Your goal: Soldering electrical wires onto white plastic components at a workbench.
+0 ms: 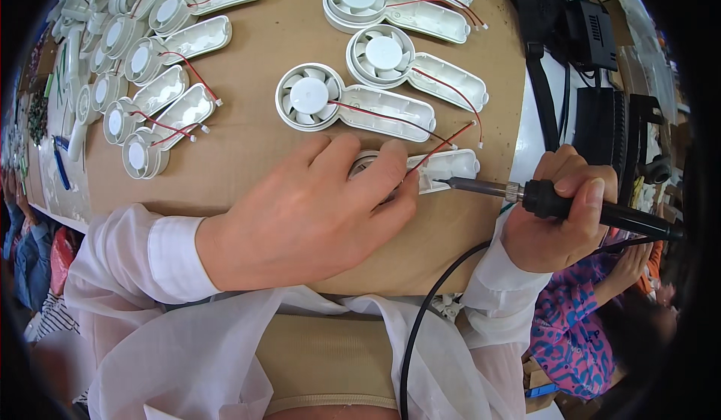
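Head view: the left hand [304, 213] lies palm down on a white plastic handheld fan half-shell [443, 168], fingers pressed together over its round fan end, so that only the long handle part shows past the fingertips. The shell rests on the brown cardboard-covered work surface [255, 142], directly between the two hands. The right hand [559, 221] is closed in a fist-like grip around the black handle of a soldering iron [526, 193], whose metal tip meets the handle part of the shell. A thin red wire [449, 138] rises from the shell toward the upper right. Two more white fan shells [353, 104] [413, 67] (fan wheels visible) lie just above; others are stacked at upper left [150, 112].
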Demonstrator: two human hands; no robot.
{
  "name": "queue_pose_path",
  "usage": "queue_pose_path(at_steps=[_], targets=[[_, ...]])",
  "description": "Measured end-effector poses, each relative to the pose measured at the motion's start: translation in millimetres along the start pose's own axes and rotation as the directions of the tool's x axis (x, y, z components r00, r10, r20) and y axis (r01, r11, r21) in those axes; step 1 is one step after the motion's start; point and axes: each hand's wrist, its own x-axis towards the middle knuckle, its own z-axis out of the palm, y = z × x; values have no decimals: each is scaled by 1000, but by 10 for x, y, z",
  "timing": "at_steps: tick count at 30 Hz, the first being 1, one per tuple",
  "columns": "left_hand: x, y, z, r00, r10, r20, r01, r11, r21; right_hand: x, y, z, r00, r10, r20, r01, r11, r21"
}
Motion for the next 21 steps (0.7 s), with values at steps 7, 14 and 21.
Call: queue_pose_path(at_steps=[7, 14, 21], targets=[[4, 14, 19, 1000, 11, -15, -11, 1000, -12, -21, 31, 50, 1000, -11, 10, 12, 997, -81], [22, 8, -7, 1000, 9, 0, -9, 999, -44, -25, 38, 57, 1000, 6, 14, -4, 995, -98], [21, 12, 0, 1000, 1, 0, -1, 998, -59, -29, 58, 58, 999, 11, 30, -8, 996, -87]])
